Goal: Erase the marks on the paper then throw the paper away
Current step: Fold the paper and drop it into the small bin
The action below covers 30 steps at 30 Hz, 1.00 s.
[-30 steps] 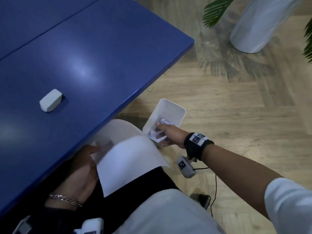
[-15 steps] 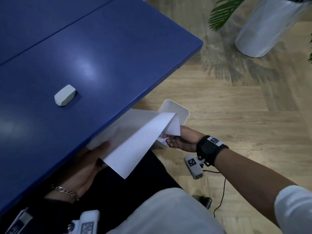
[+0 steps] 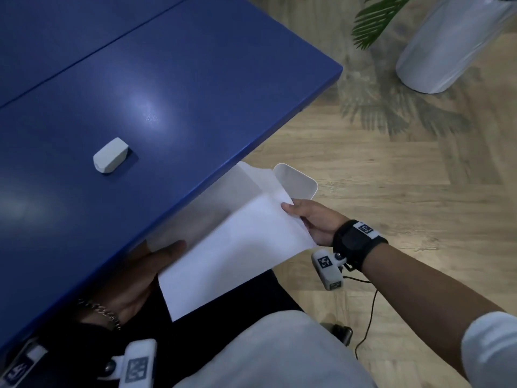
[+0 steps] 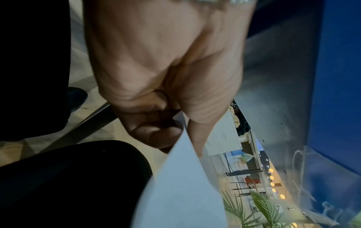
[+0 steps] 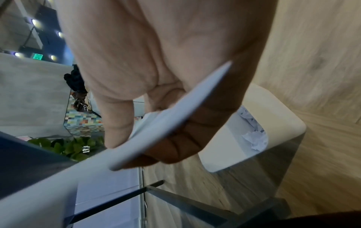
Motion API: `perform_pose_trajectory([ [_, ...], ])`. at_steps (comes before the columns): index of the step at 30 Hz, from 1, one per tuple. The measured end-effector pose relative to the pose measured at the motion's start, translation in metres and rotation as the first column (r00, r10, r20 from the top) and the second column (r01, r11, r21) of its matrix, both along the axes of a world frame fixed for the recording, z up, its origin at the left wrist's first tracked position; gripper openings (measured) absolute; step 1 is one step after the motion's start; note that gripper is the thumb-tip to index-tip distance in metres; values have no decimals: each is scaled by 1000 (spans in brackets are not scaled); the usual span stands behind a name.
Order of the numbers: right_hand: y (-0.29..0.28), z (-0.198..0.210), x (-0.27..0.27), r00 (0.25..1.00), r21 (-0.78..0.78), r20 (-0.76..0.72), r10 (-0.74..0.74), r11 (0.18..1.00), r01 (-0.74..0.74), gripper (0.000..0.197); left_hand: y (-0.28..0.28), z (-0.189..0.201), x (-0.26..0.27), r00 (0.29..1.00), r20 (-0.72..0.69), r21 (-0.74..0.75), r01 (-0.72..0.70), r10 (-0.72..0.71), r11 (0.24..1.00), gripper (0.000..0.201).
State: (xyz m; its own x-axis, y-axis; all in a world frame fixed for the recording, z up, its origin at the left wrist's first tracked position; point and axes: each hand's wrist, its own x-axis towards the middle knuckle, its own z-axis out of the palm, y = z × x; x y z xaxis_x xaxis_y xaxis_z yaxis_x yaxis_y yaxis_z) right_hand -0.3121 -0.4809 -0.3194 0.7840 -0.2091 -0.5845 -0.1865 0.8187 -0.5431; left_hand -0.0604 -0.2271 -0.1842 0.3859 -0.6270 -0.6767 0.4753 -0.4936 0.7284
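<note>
A white sheet of paper (image 3: pixel 235 242) is held folded over between both hands, below the table edge and above my lap. My left hand (image 3: pixel 145 273) pinches its near-left edge, thumb on top; in the left wrist view the paper (image 4: pixel 183 192) runs out from the curled fingers (image 4: pixel 156 132). My right hand (image 3: pixel 310 219) pinches the far-right corner, and the paper (image 5: pixel 166 120) lies between thumb and fingers. A white bin (image 3: pixel 299 183) stands on the floor just beyond the right hand; crumpled paper (image 5: pixel 254 137) lies inside the bin (image 5: pixel 273 117). A white eraser (image 3: pixel 110 159) rests on the blue table (image 3: pixel 195 79).
A wooden floor (image 3: pixel 405 177) stretches to the right. A large white planter (image 3: pixel 453 43) with green fronds stands at the far right. Black trousers and a pale garment cover my lap. The table edge overhangs the left hand.
My right hand left the bin, took the paper's far corner and pulled it back toward me. The sheet went from hanging open in the left hand to folded between both hands.
</note>
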Motion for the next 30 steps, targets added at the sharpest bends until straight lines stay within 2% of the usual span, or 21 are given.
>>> perform_pose_trajectory([
  [1, -2, -3, -1, 998, -98, -52, 20, 995, -25, 38, 0, -1, 1, 998, 69, 15, 15, -16, 1000, 44],
  [2, -5, -6, -1, 992, -221, -123, 23, 974, -50, 31, -1, -5, 4, 976, 215, 56, 33, -44, 998, 43],
  [4, -12, -19, -2, 961, -438, -277, 0, 890, -126, 20, -6, -11, 7, 899, 411, 163, 92, -153, 982, 64],
  [6, -20, -32, 1, 935, -484, -353, 26, 850, -206, 17, -11, -22, 9, 884, 424, 243, 97, -196, 965, 79],
  [7, -24, -38, 3, 922, -473, -384, 44, 848, -237, 18, -16, -23, 7, 900, 394, 245, 90, -184, 965, 73],
  [9, -29, -39, 9, 876, -514, -479, 57, 790, -333, 24, -26, -22, -1, 938, 318, 224, 68, -139, 972, 41],
  [10, -31, -34, 15, 835, -569, -548, 44, 712, -411, 33, -30, -21, -4, 945, 296, 224, 70, -137, 972, 30],
  [12, -24, -15, 30, 774, -708, -631, -53, 447, -546, 52, -36, -21, -10, 957, 253, 226, 83, -140, 971, 21],
  [13, -16, -4, 41, 801, -773, -593, -80, 334, -539, 58, -40, -22, -13, 966, 227, 224, 76, -128, 972, 20],
  [15, 13, 24, 65, 901, -876, -432, 22, 225, -426, 60, -48, -22, -19, 978, 188, 221, 50, -93, 974, 22],
  [17, 46, 45, 87, 946, -934, -249, 206, 207, -291, 59, -56, -22, -26, 979, 165, 223, 79, -117, 972, 23],
  [19, 71, 55, 105, 938, -952, -119, 324, 231, -200, 56, -62, -16, -36, 967, 185, 215, 136, -177, 967, 21],
  [21, 78, 43, 108, 913, -942, -183, 365, 200, -269, 54, -63, -9, -39, 958, 230, 188, 127, -169, 974, 21],
  [22, 73, 25, 102, 877, -916, -330, 350, 107, -387, 55, -62, -5, -39, 967, 222, 160, 93, -128, 983, 19],
  [23, 62, 4, 92, 801, -840, -531, 276, -47, -540, 57, -61, -1, -36, 981, 184, 127, 43, -66, 991, 20],
  [24, 48, -18, 79, 684, -699, -714, 148, -210, -684, 61, -58, 1, -31, 990, 139, 100, -19, 5, 995, 23],
  [25, 33, -36, 65, 539, -517, -842, 2, -290, -806, 64, -53, 3, -26, 992, 110, 82, -75, 66, 994, 26],
  [26, 19, -45, 53, 451, -422, -887, -95, -228, -878, 66, -48, 5, -22, 990, 85, 60, -120, 114, 991, 27],
  [27, 8, -49, 47, 442, -429, -884, -151, -111, -897, 65, -43, 6, -17, 989, 54, 46, -142, 140, 989, 31],
  [28, 0, -44, 44, 487, -495, -854, -183, 0, -869, 63, -38, 5, -15, 989, 8, 24, -149, 149, 989, 43],
  [30, -6, -25, 47, 678, -688, -718, -158, 301, -660, 62, -30, 7, -15, 987, -43, -20, -159, 158, 987, 60],
])
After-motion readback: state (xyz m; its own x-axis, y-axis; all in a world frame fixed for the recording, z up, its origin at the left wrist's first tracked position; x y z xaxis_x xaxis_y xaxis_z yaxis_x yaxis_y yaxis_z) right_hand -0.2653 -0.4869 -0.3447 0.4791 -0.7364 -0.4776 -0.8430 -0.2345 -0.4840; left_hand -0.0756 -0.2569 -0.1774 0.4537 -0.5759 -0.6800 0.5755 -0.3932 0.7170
